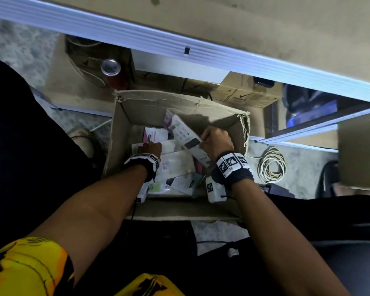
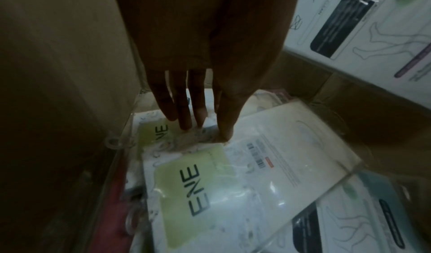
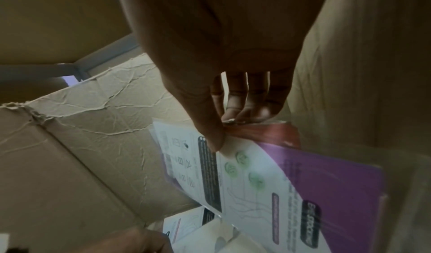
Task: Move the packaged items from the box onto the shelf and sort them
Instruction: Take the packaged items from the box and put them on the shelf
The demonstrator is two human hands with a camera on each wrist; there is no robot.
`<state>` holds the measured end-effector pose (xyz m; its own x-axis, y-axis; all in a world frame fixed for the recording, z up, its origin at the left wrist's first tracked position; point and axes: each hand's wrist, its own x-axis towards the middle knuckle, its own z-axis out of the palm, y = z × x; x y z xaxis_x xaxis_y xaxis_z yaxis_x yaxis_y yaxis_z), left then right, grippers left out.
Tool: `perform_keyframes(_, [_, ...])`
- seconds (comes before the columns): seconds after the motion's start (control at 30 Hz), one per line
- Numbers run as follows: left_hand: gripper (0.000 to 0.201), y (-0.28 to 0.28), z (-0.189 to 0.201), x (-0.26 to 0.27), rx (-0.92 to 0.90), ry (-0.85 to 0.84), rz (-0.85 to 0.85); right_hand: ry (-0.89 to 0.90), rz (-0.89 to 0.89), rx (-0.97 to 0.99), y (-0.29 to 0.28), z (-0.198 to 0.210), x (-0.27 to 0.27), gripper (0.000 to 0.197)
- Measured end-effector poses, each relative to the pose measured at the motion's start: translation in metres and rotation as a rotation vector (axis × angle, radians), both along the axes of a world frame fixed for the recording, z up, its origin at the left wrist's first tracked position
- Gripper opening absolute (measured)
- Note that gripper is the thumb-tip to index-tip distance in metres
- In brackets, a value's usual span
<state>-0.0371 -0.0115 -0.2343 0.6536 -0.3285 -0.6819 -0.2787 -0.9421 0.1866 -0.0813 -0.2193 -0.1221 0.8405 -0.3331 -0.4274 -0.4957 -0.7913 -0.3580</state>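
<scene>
A torn brown cardboard box (image 1: pixel 137 107) sits on speckled grey floor (image 1: pixel 297 159) beneath a white-edged shelf (image 1: pixel 222 54). The right hand (image 1: pixel 217 141) pinches a white-and-purple flat packet (image 3: pixel 268 174); only the left wrist view shows the left hand (image 2: pixel 203 72), fingers straight, touching a green-labelled clear packet (image 2: pixel 193 183).

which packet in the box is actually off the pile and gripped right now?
The white-and-purple flat packet, pinched at its top edge by the right hand and tilted up. The left hand only touches the green-labelled ENE packets lying flat.

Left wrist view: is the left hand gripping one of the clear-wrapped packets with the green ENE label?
No, the left hand only touches the green-labelled packets with straight fingers.
</scene>
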Motion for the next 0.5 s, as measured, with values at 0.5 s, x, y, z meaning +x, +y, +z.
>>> perform_keyframes(0.5, [0.034,-0.0092,0.0067,-0.0005,-0.079,0.114,-0.114,0.026,-0.003,0.012,0.0069,0.0036,-0.0001,0.016])
